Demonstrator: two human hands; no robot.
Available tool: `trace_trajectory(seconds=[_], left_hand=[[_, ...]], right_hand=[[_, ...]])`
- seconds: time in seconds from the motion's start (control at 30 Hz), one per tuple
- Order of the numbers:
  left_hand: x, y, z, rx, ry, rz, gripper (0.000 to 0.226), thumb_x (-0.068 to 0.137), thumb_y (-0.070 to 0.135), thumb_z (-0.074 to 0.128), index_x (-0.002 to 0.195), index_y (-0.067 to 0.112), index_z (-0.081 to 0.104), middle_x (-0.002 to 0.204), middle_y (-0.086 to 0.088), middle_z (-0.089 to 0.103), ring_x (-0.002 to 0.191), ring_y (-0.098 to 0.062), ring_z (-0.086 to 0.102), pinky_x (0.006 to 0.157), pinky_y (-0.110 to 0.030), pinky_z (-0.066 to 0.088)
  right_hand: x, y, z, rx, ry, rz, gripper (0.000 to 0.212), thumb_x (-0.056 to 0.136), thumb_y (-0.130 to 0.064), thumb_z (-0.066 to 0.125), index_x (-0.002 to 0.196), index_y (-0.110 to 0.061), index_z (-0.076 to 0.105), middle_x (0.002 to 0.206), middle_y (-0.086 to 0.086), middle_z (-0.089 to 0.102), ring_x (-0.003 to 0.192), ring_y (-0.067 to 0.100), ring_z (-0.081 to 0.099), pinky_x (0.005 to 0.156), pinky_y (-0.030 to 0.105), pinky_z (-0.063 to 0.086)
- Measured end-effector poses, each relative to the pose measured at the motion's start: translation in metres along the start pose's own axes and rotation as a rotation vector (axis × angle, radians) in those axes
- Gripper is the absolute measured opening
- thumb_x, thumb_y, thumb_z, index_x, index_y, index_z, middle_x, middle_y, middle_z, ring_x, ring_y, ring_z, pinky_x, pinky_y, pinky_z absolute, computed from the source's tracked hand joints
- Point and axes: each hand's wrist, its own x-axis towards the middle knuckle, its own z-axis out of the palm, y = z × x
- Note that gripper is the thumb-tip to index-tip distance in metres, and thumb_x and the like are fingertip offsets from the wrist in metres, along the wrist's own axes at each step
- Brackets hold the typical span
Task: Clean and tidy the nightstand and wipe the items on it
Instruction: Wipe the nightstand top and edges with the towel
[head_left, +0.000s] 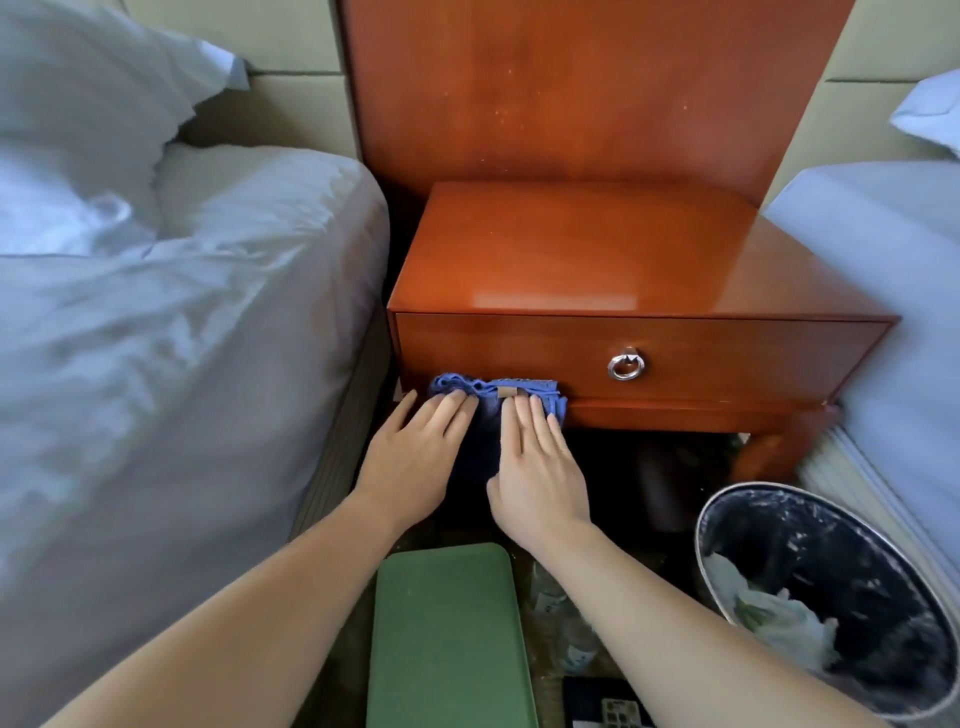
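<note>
A crumpled blue fabric cloth (493, 397) sits just left of centre frame, pressed against the lower left edge of the glossy orange-brown wooden nightstand (597, 260), below its drawer. The left hand (410, 457) and right hand (535, 467) each keep their grip spread flat on it, fingers straight, pinching nothing. The cloth looks light and limp and would likely bunch or slip on the lacquer, so flat pressure over its middle suits it best.

Both hands lie flat on a blue cloth (496, 400) at the lower left front edge of the nightstand (597, 260): left hand (415, 457) beside right hand (537, 473), fingers straight, pressing it.
</note>
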Motion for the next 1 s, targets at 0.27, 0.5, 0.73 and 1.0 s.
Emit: trace_trajectory(seconds=[0.27,0.5,0.73,1.0], left_hand=[[-0.01,-0.005,0.018,0.069,0.009,-0.005,0.092,0.069,0.025,0.07,0.151,0.01,0.031,0.157,-0.005,0.025,0.143,-0.02,0.033,0.118,-0.049,0.014],[0.005,-0.012,0.018,0.044,0.115,-0.038,0.083,0.085,0.036,0.064,0.154,0.013,0.024,0.16,-0.002,0.019,0.147,-0.018,0.021,0.119,-0.053,0.007],[0.032,-0.021,-0.007,0.066,0.235,-0.069,0.074,0.093,0.044,0.046,0.153,0.011,0.017,0.159,-0.004,0.014,0.147,-0.019,0.023,0.118,-0.053,0.001],[0.059,-0.019,-0.04,-0.06,0.24,-0.12,0.065,0.096,0.037,0.031,0.152,0.005,0.027,0.159,-0.01,0.026,0.149,-0.023,0.019,0.119,-0.052,0.009]], right_hand=[[0.01,-0.002,0.031,-0.044,0.127,0.087,0.082,0.092,-0.042,0.056,0.15,0.0,0.016,0.156,0.02,0.023,0.146,0.029,0.02,0.118,0.043,0.013],[0.023,0.004,0.021,-0.153,0.2,0.063,0.071,0.096,-0.045,0.027,0.15,-0.002,0.017,0.157,0.018,0.024,0.147,0.028,0.019,0.119,0.048,0.012],[0.047,-0.002,-0.01,-0.178,0.302,0.102,0.076,0.098,-0.051,0.026,0.152,-0.003,0.003,0.16,0.017,0.01,0.149,0.026,0.001,0.121,0.049,0.006],[0.067,-0.013,-0.056,-0.156,0.345,0.143,0.071,0.099,-0.048,0.023,0.151,0.0,0.021,0.157,0.02,0.022,0.148,0.029,0.015,0.12,0.05,0.007]])
